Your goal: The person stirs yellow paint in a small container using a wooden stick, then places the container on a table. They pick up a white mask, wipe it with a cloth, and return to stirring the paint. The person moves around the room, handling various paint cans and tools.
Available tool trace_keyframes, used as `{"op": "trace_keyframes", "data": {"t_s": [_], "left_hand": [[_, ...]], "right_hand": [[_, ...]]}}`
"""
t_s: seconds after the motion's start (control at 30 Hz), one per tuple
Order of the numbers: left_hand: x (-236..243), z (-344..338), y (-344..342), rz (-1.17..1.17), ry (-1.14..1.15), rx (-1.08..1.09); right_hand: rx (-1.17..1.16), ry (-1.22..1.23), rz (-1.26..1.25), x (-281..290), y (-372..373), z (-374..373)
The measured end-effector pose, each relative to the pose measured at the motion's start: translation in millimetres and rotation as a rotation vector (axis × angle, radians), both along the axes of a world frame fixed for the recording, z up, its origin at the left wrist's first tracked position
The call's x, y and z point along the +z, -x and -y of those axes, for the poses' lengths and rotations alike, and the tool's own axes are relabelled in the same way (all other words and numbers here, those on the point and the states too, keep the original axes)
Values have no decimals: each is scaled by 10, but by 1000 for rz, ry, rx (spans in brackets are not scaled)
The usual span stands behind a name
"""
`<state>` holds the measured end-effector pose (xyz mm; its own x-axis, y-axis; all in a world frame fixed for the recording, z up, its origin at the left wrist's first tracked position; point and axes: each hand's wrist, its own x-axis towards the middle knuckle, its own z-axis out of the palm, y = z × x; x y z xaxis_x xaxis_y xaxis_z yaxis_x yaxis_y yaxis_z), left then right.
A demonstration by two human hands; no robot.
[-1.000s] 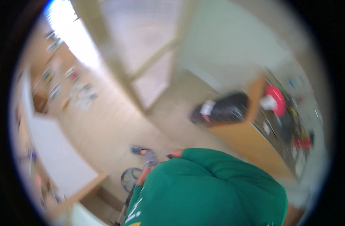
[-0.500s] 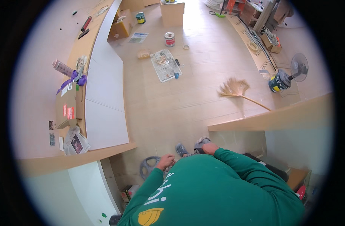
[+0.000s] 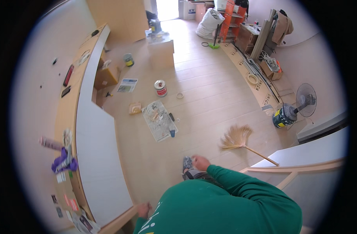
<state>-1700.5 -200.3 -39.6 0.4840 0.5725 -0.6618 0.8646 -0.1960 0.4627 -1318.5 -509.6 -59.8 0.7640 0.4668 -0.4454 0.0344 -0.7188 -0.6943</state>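
Observation:
My right hand [image 3: 200, 163] hangs in front of my body above my foot in a grey mottled shoe [image 3: 187, 162], its fingers loosely apart and holding nothing visible. My left hand [image 3: 144, 209] is low at my left side beside a wooden edge [image 3: 128, 215], fingers curled; anything inside them is too small to make out. A straw broom [image 3: 236, 139] lies to the right. Ahead on the floor are a newspaper [image 3: 155, 124] with scraps, a paint can [image 3: 160, 89] and a tape ring [image 3: 179, 95].
A long counter [image 3: 93, 156] with tools runs along the left. A fan [image 3: 305, 100] by a bucket [image 3: 279, 118], long boards [image 3: 264, 93], an orange ladder [image 3: 228, 27] and a white sack [image 3: 207, 25] line the right. A box [image 3: 161, 54] stands near the bright doorway [image 3: 167, 8].
The view has swung and moved forward into the room. The framed opening has slid down toward the rear, and my hands have drawn apart, the left lower, the right raised leftward.

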Motion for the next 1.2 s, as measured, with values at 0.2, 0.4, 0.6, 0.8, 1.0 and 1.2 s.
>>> {"op": "trace_keyframes", "data": {"t_s": [0.2,0.4,0.6,0.8,1.0,1.2], "left_hand": [[2073,-328,-4091,1034,135,-77],[4438,366,-6789,1892,423,-731],[5022,293,-8976,1982,534,-925],[5115,-57,-10950,1951,552,-926],[5098,-365,-12746,1877,505,-951],[4998,-765,-14646,1756,368,-903]], "right_hand": [[-533,-748,358,2194,-2732,162],[-522,-749,874,3390,-4593,560],[-592,228,479,653,-5330,1975],[-161,672,-647,-1136,-2887,2033],[-637,347,-507,-1495,-4551,919],[-604,339,-221,-1591,-8243,855]]}}
